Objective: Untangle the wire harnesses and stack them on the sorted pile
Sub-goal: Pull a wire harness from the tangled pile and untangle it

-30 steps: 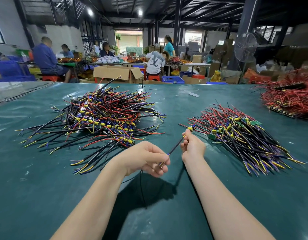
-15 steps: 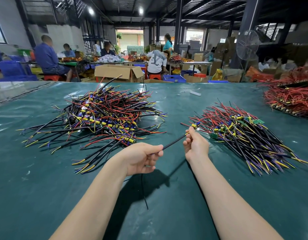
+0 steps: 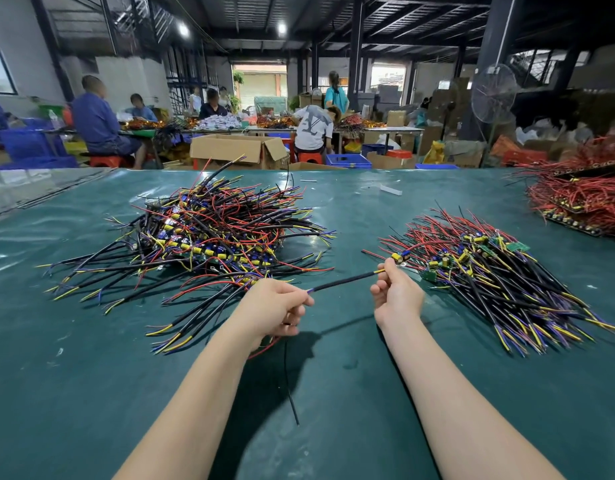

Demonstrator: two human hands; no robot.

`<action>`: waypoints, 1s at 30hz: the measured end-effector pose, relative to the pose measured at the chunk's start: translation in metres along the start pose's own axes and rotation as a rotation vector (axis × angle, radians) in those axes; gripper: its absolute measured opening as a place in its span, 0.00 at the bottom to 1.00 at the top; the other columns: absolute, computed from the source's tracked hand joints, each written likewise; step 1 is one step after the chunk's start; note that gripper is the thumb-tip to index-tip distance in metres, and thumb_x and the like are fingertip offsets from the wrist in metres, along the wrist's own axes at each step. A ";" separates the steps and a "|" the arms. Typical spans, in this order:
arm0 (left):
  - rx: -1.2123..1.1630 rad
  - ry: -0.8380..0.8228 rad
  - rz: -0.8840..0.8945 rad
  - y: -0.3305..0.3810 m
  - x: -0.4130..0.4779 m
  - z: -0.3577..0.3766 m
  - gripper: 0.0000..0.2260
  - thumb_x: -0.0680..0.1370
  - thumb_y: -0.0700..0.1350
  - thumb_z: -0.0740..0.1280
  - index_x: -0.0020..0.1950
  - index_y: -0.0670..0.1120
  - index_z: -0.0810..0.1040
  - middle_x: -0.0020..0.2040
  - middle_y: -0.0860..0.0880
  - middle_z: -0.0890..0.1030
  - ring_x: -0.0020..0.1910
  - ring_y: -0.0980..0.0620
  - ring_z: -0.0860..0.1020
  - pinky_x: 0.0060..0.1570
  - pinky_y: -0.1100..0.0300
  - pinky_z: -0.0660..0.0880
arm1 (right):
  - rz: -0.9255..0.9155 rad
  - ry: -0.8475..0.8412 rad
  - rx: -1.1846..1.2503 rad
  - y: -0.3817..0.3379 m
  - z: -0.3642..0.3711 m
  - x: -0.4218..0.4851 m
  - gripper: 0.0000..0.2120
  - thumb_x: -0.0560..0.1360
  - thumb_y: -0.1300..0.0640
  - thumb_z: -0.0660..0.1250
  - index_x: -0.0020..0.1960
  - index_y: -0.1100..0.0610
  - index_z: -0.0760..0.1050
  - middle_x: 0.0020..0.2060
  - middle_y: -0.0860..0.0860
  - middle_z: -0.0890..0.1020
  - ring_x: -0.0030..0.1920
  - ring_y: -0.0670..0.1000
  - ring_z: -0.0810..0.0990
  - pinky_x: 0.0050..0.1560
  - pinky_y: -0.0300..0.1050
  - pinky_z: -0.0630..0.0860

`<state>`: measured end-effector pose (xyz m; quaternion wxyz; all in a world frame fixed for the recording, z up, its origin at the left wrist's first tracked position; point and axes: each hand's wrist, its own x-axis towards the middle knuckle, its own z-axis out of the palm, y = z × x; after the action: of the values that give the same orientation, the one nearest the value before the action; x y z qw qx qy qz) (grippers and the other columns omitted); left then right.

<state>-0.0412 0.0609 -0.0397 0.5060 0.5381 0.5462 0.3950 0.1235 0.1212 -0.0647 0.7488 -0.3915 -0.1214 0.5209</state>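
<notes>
Head view: the left grip [image 3: 274, 308] pinches the blue-yellow end of one black-sleeved wire harness [image 3: 344, 280]; the right grip [image 3: 397, 296] pinches its other end, near the yellow components. The harness spans taut between them above the green-covered desk [image 3: 91, 375], just beside the sorted, aligned pile of harnesses [image 3: 500, 278]. Judged progress: partial. This harness appears freed but is not yet stacked; the large tangled heap of harnesses [image 3: 223, 230] is left to process
</notes>
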 end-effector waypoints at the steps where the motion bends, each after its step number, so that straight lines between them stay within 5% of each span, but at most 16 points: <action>1: 0.028 0.034 0.030 -0.001 0.001 0.000 0.11 0.78 0.38 0.62 0.36 0.43 0.78 0.21 0.54 0.72 0.20 0.59 0.69 0.24 0.67 0.72 | 0.001 0.002 0.003 -0.001 0.001 0.000 0.13 0.76 0.61 0.65 0.32 0.60 0.72 0.14 0.44 0.69 0.15 0.41 0.66 0.17 0.30 0.65; 7: -0.123 -0.018 -0.094 0.000 -0.002 -0.013 0.12 0.76 0.46 0.67 0.33 0.46 0.76 0.23 0.55 0.73 0.20 0.60 0.72 0.24 0.68 0.73 | 0.006 0.004 -0.022 0.001 0.000 0.000 0.13 0.76 0.61 0.66 0.33 0.60 0.73 0.14 0.44 0.69 0.15 0.41 0.66 0.17 0.30 0.66; 12: -0.122 -0.160 -0.231 0.000 -0.002 -0.006 0.18 0.80 0.51 0.57 0.38 0.43 0.79 0.23 0.54 0.73 0.19 0.60 0.69 0.19 0.71 0.65 | 0.017 -0.013 -0.027 0.001 0.000 -0.001 0.13 0.76 0.60 0.65 0.33 0.59 0.73 0.15 0.44 0.70 0.15 0.41 0.67 0.18 0.30 0.66; 15: -0.190 -0.217 -0.246 0.001 -0.001 0.000 0.16 0.80 0.49 0.58 0.40 0.43 0.80 0.22 0.55 0.66 0.18 0.61 0.62 0.17 0.72 0.59 | 0.007 -0.023 -0.035 0.000 0.001 0.000 0.13 0.76 0.60 0.65 0.33 0.60 0.73 0.15 0.44 0.70 0.15 0.41 0.66 0.17 0.30 0.66; 21: -0.162 -0.204 -0.254 -0.003 -0.001 0.009 0.12 0.79 0.44 0.61 0.38 0.44 0.77 0.23 0.55 0.72 0.19 0.63 0.69 0.19 0.72 0.65 | -0.001 -0.042 -0.070 0.002 -0.001 -0.001 0.13 0.76 0.60 0.65 0.33 0.59 0.73 0.14 0.44 0.69 0.15 0.41 0.66 0.17 0.30 0.66; 30: -0.303 -0.223 -0.306 0.002 -0.003 0.003 0.17 0.76 0.44 0.65 0.27 0.45 0.80 0.21 0.55 0.70 0.17 0.62 0.67 0.17 0.73 0.64 | -0.051 -0.085 -0.123 0.005 0.000 -0.001 0.13 0.76 0.63 0.65 0.32 0.60 0.72 0.14 0.44 0.69 0.15 0.40 0.66 0.18 0.30 0.66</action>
<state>-0.0382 0.0575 -0.0383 0.6920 0.4075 0.4966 0.3294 0.1199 0.1217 -0.0677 0.7305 -0.4111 -0.1949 0.5093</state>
